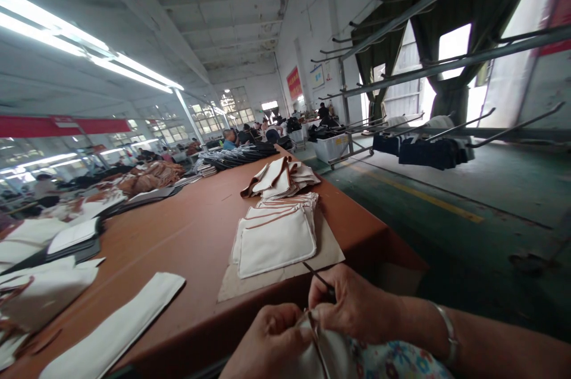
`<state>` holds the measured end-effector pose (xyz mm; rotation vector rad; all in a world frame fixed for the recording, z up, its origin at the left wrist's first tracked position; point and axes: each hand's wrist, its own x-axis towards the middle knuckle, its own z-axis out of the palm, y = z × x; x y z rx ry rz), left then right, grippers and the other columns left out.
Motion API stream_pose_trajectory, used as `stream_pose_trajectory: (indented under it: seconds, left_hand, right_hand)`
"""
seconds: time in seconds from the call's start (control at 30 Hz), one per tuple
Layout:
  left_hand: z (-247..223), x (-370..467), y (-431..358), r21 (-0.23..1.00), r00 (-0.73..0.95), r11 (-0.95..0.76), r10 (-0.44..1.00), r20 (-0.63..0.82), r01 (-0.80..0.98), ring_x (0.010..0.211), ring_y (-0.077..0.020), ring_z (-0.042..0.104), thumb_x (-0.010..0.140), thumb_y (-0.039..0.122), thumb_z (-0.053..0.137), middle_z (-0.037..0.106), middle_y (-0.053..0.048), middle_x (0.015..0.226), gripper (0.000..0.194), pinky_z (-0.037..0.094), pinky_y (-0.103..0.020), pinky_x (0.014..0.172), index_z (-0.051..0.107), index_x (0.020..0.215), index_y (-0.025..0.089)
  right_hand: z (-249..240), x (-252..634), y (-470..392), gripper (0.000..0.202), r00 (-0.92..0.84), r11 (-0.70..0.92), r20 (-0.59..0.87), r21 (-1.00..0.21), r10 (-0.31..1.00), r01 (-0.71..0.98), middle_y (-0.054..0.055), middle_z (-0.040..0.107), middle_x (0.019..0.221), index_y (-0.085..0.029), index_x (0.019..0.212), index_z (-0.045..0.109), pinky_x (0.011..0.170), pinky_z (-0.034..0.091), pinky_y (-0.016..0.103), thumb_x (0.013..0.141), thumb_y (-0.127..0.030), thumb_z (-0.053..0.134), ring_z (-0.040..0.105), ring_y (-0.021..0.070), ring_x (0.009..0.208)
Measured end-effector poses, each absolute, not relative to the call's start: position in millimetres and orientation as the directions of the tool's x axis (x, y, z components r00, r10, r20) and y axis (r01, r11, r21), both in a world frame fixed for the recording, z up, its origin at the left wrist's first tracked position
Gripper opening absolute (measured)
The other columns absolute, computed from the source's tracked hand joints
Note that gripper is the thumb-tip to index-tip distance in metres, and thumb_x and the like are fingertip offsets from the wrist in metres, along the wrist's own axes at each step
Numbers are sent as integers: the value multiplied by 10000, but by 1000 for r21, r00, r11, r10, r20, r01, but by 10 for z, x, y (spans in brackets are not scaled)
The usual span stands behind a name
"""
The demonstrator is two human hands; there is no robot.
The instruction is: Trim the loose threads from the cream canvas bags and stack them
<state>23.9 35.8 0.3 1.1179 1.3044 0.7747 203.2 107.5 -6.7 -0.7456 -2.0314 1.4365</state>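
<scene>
At the table's near edge, my left hand (274, 340) pinches a white piece with a brown strip (328, 350). Close beside it on the right, my right hand (357, 304) is closed round a thin dark pointed tool (319, 276), its tip pointing up and left; these fingers also touch the white piece. Just beyond my hands, a fanned stack of white panels with brown edges (276, 242) lies on a beige sheet (332, 248). Behind that stack sits a heap of white and brown pieces (281, 177). A long white strip (113, 325) rests at the left.
The brown table (187, 236) carries white and grey pieces (75, 236) at the left and a dark pile (236, 156) at the far end. On the right stands a metal rack (446, 63) with dark pieces hanging (428, 152). People sit in the background.
</scene>
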Motion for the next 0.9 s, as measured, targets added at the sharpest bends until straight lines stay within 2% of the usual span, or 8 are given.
stream_pose_trajectory:
  seconds: [0.13,0.27,0.43,0.6,0.67,0.73,0.83,0.9]
  left_hand:
    - [-20,239,365,925,148,339,919,-365,173,465,-62,269,565,603,804,387,67,511,522,172,-228,462,522,608,165]
    - [2,303,339,935,111,333,931,-347,126,458,-54,217,576,541,809,347,80,480,490,135,-231,459,484,546,176]
    - [49,351,252,953,156,303,941,-299,4,437,-50,226,595,460,806,370,74,477,440,140,-222,442,475,537,176]
    - [-20,370,208,952,115,292,953,-281,-92,438,-60,253,671,513,767,322,77,480,485,171,-220,439,435,532,188]
    - [-37,388,192,950,113,298,951,-287,-96,435,-60,257,660,518,784,317,81,483,508,167,-216,434,407,538,201]
    - [-15,407,165,956,116,288,953,-281,-53,450,-64,273,665,531,783,348,71,498,496,165,-214,438,436,558,193]
    - [94,430,105,964,126,251,957,-260,83,478,-68,255,723,591,720,360,63,530,482,152,-218,452,499,617,175]
    - [187,440,71,960,141,209,961,-236,186,496,-75,245,758,631,663,339,62,552,496,154,-228,462,503,637,177]
  right_hand:
    - [-148,2004,1067,71,-641,523,352,-847,682,92,-38,554,597,-149,665,593,486,311,181,676,-94,550,457,82,537]
    - [-205,2078,1094,92,-649,887,693,-458,314,-59,-5,550,651,-164,698,560,526,340,225,762,-130,503,474,111,572]
    - [-183,2238,1103,196,-721,994,685,92,-104,-57,40,594,730,-118,952,614,539,382,287,941,-177,427,525,162,619]
    - [-99,2316,1056,210,-637,947,707,295,-308,-130,123,663,857,-51,998,648,546,435,299,901,-171,506,603,190,684]
    - [-93,2348,1031,206,-662,949,687,286,-300,-132,143,680,903,-68,1001,659,553,443,304,890,-184,530,623,207,727]
    - [-108,2383,997,203,-725,972,649,184,-230,-143,137,687,900,-95,1029,658,594,454,305,897,-168,523,628,213,758]
    - [-136,2408,947,211,-748,940,659,-296,73,-170,106,662,852,-119,1030,647,651,455,279,936,-193,473,611,182,748]
    - [-122,2397,943,264,-726,676,554,-717,407,-169,72,633,812,-120,1016,631,638,446,250,982,-291,432,579,146,698]
